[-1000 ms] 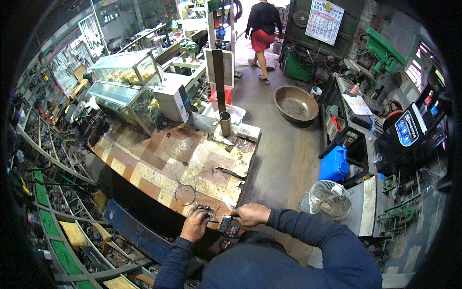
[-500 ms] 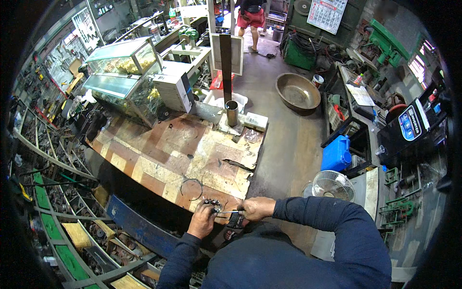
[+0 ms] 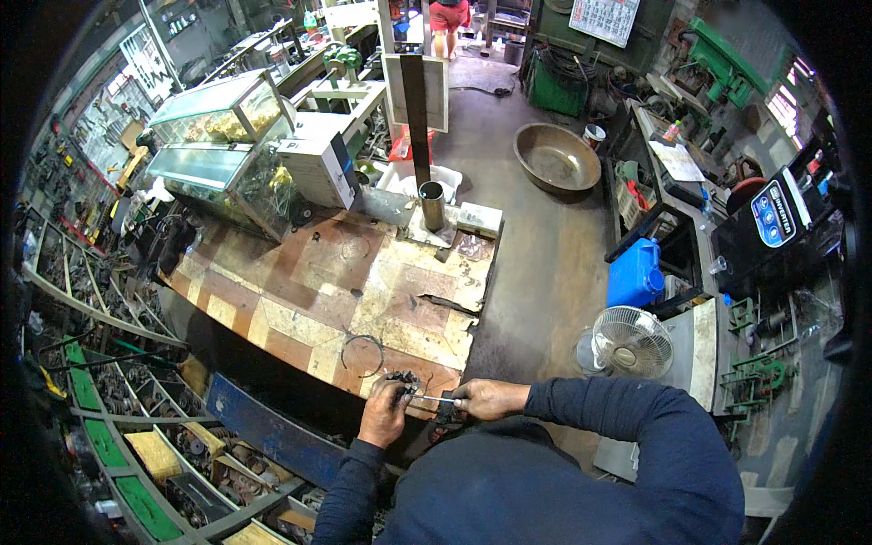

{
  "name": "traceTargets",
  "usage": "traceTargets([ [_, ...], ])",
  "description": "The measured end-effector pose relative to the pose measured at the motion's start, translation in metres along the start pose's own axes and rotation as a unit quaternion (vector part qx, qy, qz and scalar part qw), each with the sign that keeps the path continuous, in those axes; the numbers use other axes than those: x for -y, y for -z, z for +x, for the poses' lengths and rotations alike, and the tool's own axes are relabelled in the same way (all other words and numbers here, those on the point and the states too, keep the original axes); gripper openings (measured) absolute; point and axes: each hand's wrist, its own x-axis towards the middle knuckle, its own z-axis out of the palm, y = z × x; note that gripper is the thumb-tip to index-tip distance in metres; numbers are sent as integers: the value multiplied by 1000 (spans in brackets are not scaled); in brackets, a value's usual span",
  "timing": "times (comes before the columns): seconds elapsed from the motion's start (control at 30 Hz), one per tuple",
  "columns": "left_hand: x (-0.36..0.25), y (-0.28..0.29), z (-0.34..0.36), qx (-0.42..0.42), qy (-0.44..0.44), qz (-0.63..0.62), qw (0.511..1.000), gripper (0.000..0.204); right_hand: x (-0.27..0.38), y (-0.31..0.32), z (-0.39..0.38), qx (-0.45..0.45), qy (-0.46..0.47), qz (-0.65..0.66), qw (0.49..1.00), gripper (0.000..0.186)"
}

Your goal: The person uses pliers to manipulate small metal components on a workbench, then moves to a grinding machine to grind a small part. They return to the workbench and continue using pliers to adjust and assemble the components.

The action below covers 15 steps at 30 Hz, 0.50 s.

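Over the near edge of the worktable, my left hand (image 3: 384,414) is closed around a small dark metal part (image 3: 401,380) with an uneven outline. My right hand (image 3: 493,399) grips the end of a thin, straight, metal-shafted tool (image 3: 431,398), which looks like a screwdriver. Its shaft points left, and its tip meets the part at my left fingers. My right fingers hide the tool's handle end. Below the shaft, by the table corner, sits a dark object (image 3: 446,411) that I cannot make out. A thin dark wire ring (image 3: 363,356) lies flat just beyond my left hand.
The patchwork-topped worktable (image 3: 300,304) carries a metal pipe (image 3: 432,207) on a plate and glass tanks (image 3: 204,168). Right of it are a large round basin (image 3: 556,159), a blue jug (image 3: 635,272) and a fan (image 3: 631,342). Parts-filled racks (image 3: 195,427) stand left.
My view has shifted slightly. The person in red shorts at the back has moved farther off. Both hands keep their grips, and the tool still meets the dark part.
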Motion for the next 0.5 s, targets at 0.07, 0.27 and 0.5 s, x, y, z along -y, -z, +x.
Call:
traceTargets([
  [0.07,-1,2,-7,11,6,25,1000,30,22,1,-18,-36,-5,-103,994,37],
  [0.27,0,-2,-13,52,-8,77,996,35,19,-3,-20,-106,14,-260,960,29],
  [0.5,-4,-2,-5,10,6,38,999,29,8,-7,-20,-58,-1,-33,998,40],
])
